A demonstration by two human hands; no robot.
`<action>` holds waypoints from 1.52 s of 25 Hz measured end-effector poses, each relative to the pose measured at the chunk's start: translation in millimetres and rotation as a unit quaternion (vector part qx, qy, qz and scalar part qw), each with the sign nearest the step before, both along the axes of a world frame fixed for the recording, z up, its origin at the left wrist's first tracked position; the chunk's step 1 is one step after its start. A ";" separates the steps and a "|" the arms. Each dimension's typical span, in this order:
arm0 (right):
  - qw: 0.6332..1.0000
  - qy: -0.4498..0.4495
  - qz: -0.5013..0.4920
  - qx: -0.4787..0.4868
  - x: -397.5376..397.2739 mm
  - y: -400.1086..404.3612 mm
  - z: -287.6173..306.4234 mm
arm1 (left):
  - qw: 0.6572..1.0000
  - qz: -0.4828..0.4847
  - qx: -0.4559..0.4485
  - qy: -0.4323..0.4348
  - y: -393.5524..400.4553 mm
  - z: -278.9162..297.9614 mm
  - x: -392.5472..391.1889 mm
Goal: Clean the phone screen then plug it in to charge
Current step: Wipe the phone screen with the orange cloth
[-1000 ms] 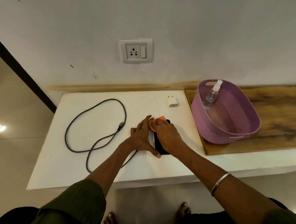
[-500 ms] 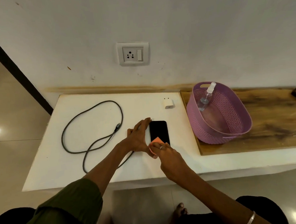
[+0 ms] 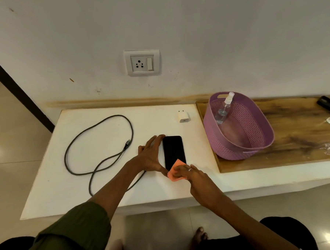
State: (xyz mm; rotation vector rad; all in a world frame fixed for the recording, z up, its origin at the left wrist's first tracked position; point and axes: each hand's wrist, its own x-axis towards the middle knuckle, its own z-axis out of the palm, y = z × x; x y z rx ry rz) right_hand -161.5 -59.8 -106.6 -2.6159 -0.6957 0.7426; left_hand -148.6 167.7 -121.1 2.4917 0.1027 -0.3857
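From the head view, a grey charging cable (image 3: 97, 153) lies in loose loops on the left part of the white table (image 3: 54, 184), one plug end resting near the middle of the table and another stretch running under the left forearm. A small white charger adapter (image 3: 183, 116) lies near the table's far edge, well apart from the cable, and a wall socket (image 3: 142, 63) with its switch sits on the wall above. To the right, on a wooden counter (image 3: 295, 146), stands a purple woven basket (image 3: 256, 139); inside it a clear spray bottle (image 3: 223, 110) leans against the far left wall, nozzle up. At the counter's far right edge lie a dark object (image 3: 328, 102) and something clear, both cut off by the frame. The phone (image 3: 173, 151) lies flat, screen up and dark, near the middle of the table. The left hand (image 3: 150, 156) braces its left edge, fingers straight along the side and thumb at the near corner. The right hand (image 3: 193, 175) presses an orange cloth (image 3: 175, 172) onto the phone's near end with extended fingers; the cloth hides that bottom corner, and a ring shows on one finger. The cable's plug end lies left of the phone, just beyond the left hand.
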 end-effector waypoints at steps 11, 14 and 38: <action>0.993 -0.024 -0.068 0.096 1.2 -7.3 0.9 | 1.000 -0.001 -0.004 0.004 0.3 -1.3 0.1; 0.989 -0.036 -0.090 0.110 26.4 10.8 0.0 | 1.000 -0.002 -0.009 0.004 0.8 -1.7 0.0; 0.996 -0.051 -0.014 0.070 70.1 58.1 -17.4 | 1.000 0.003 -0.030 0.001 1.3 0.5 -0.2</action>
